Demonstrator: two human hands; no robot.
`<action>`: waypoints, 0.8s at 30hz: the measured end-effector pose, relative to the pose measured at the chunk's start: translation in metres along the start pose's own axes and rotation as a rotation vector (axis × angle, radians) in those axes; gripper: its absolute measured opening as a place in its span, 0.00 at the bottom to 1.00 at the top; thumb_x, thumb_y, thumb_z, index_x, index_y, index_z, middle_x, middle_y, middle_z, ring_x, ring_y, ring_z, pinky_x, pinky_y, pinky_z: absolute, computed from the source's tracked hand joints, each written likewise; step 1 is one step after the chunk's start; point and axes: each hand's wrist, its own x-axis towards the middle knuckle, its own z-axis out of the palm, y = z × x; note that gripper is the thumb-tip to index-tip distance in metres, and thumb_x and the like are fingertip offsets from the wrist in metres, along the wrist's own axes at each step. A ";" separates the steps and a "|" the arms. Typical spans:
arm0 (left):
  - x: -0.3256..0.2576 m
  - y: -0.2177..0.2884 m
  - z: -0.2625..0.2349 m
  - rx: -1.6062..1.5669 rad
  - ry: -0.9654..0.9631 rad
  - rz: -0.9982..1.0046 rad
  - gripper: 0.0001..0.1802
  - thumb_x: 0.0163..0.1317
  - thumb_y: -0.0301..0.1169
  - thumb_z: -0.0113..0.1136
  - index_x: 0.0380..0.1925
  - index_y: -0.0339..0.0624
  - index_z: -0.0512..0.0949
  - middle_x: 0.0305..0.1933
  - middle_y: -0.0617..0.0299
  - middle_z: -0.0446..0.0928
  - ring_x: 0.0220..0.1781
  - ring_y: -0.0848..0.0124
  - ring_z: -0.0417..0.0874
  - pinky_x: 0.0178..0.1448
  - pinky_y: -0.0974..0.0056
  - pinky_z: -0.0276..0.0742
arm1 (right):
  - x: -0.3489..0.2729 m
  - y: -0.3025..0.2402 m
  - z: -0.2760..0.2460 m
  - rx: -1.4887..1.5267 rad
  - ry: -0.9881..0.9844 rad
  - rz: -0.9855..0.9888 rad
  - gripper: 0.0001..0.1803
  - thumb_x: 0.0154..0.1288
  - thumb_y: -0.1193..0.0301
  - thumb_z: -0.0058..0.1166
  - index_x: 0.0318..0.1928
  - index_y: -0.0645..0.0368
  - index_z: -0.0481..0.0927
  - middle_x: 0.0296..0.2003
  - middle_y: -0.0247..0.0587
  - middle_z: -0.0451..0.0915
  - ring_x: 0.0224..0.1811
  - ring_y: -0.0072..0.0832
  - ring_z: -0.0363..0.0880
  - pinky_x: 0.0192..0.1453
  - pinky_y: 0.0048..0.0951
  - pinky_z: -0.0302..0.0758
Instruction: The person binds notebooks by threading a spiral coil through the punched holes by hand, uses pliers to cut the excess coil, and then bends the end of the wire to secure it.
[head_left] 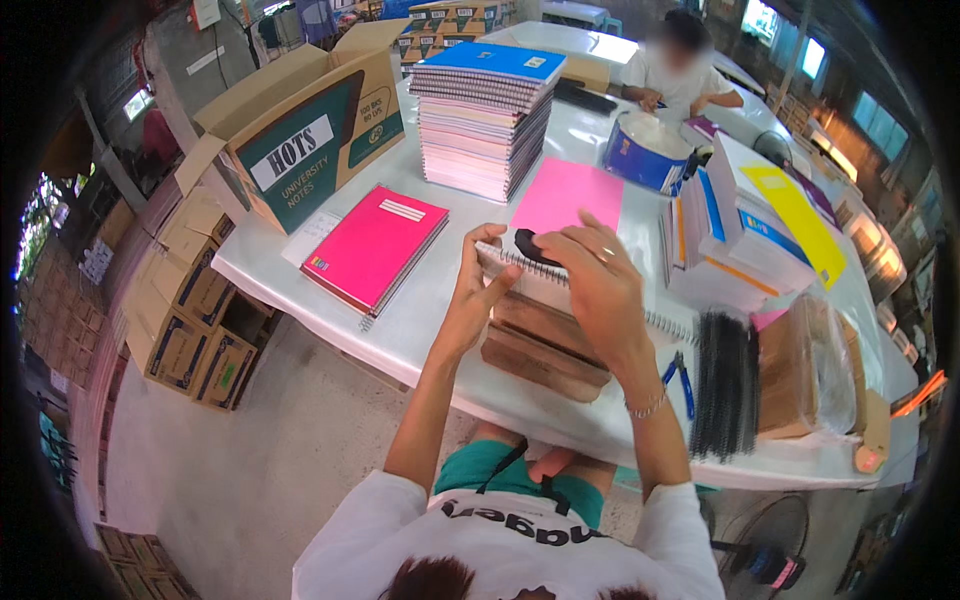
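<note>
A notebook lies in front of me with its spiral coil along the far edge, propped at a brown wooden block. My left hand grips its left end, thumb on top near the coil. Bent over the coil, my right hand has its fingers curled at a small dark rounded object, whose kind I cannot make out. A length of loose wire coil sticks out past my right wrist. Beyond my hands lies a pink sheet.
Left are a pink notebook and an open carton. A tall notebook stack stands behind. To the right are blue-handled pliers, black coils, a plastic-wrapped box and more notebooks. A person sits across the table.
</note>
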 end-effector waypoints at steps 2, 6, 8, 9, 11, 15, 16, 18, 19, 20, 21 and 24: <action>-0.005 -0.001 -0.001 0.002 -0.012 -0.023 0.29 0.62 0.30 0.60 0.61 0.46 0.60 0.52 0.62 0.59 0.59 0.69 0.60 0.66 0.67 0.52 | -0.003 -0.003 -0.003 0.016 0.007 -0.003 0.15 0.50 0.84 0.54 0.41 0.60 0.79 0.35 0.42 0.78 0.44 0.43 0.78 0.63 0.43 0.72; -0.004 -0.009 -0.007 -0.025 0.007 -0.005 0.29 0.62 0.33 0.60 0.62 0.48 0.61 0.53 0.61 0.59 0.59 0.69 0.61 0.66 0.66 0.51 | 0.009 -0.010 0.001 0.072 0.017 -0.019 0.16 0.51 0.87 0.50 0.41 0.60 0.80 0.37 0.43 0.79 0.47 0.45 0.78 0.63 0.43 0.72; -0.006 -0.004 -0.001 -0.065 -0.015 -0.071 0.29 0.63 0.32 0.59 0.62 0.50 0.61 0.53 0.62 0.59 0.59 0.68 0.61 0.66 0.65 0.52 | 0.000 -0.007 0.002 0.049 -0.039 0.034 0.16 0.51 0.87 0.50 0.41 0.60 0.80 0.38 0.43 0.79 0.48 0.46 0.78 0.64 0.43 0.71; -0.006 -0.001 0.004 -0.099 -0.013 -0.097 0.29 0.63 0.32 0.59 0.63 0.50 0.61 0.53 0.62 0.59 0.59 0.68 0.61 0.66 0.65 0.52 | -0.002 0.001 0.012 0.013 -0.143 0.092 0.16 0.51 0.87 0.51 0.40 0.60 0.80 0.37 0.43 0.80 0.46 0.44 0.79 0.64 0.43 0.71; -0.003 -0.002 -0.002 -0.045 0.004 -0.094 0.30 0.63 0.30 0.58 0.64 0.50 0.59 0.53 0.62 0.60 0.58 0.69 0.62 0.67 0.64 0.53 | 0.003 0.004 0.017 0.029 -0.142 0.099 0.16 0.50 0.87 0.51 0.40 0.60 0.80 0.37 0.43 0.80 0.47 0.44 0.79 0.64 0.43 0.72; -0.006 -0.005 -0.003 -0.103 -0.022 -0.077 0.32 0.63 0.30 0.58 0.66 0.51 0.58 0.55 0.62 0.61 0.59 0.70 0.63 0.67 0.63 0.54 | 0.000 -0.001 0.015 0.028 -0.129 0.078 0.17 0.51 0.87 0.51 0.41 0.60 0.79 0.39 0.42 0.80 0.49 0.45 0.78 0.62 0.43 0.73; -0.004 -0.001 -0.001 -0.125 -0.022 -0.088 0.32 0.64 0.30 0.58 0.66 0.51 0.58 0.55 0.63 0.61 0.60 0.70 0.63 0.67 0.63 0.53 | 0.002 -0.002 0.016 -0.019 -0.190 0.095 0.16 0.50 0.87 0.51 0.41 0.61 0.79 0.38 0.42 0.80 0.48 0.44 0.78 0.62 0.43 0.73; -0.005 0.003 -0.001 -0.110 -0.020 -0.091 0.33 0.64 0.31 0.59 0.67 0.51 0.57 0.56 0.62 0.61 0.60 0.69 0.63 0.68 0.63 0.54 | 0.000 0.004 0.016 0.073 -0.014 0.008 0.18 0.46 0.79 0.59 0.42 0.60 0.78 0.37 0.41 0.79 0.46 0.42 0.78 0.64 0.43 0.70; -0.007 0.001 -0.001 -0.087 -0.013 -0.078 0.34 0.64 0.32 0.59 0.67 0.51 0.56 0.55 0.62 0.61 0.59 0.70 0.64 0.67 0.63 0.54 | -0.001 0.007 0.015 0.112 0.062 -0.043 0.20 0.44 0.75 0.63 0.42 0.59 0.77 0.36 0.41 0.78 0.46 0.41 0.78 0.65 0.44 0.69; -0.009 0.000 0.001 -0.065 -0.007 -0.066 0.34 0.64 0.33 0.59 0.68 0.51 0.56 0.54 0.62 0.62 0.59 0.70 0.64 0.67 0.63 0.55 | -0.002 0.008 0.018 0.063 -0.023 -0.015 0.19 0.45 0.77 0.61 0.42 0.59 0.77 0.35 0.41 0.79 0.44 0.41 0.79 0.65 0.45 0.69; -0.008 0.000 0.002 -0.097 -0.011 -0.058 0.33 0.64 0.33 0.59 0.67 0.50 0.57 0.53 0.62 0.62 0.58 0.71 0.64 0.66 0.64 0.56 | -0.002 0.007 0.022 0.013 -0.107 0.014 0.18 0.46 0.78 0.59 0.41 0.59 0.78 0.34 0.41 0.79 0.43 0.40 0.79 0.65 0.46 0.69; -0.005 0.004 -0.001 -0.086 -0.014 -0.047 0.29 0.65 0.34 0.58 0.64 0.48 0.60 0.51 0.62 0.63 0.54 0.72 0.65 0.63 0.67 0.59 | -0.001 0.007 0.021 0.037 -0.025 0.021 0.16 0.47 0.83 0.55 0.41 0.60 0.79 0.35 0.41 0.80 0.43 0.40 0.80 0.64 0.46 0.69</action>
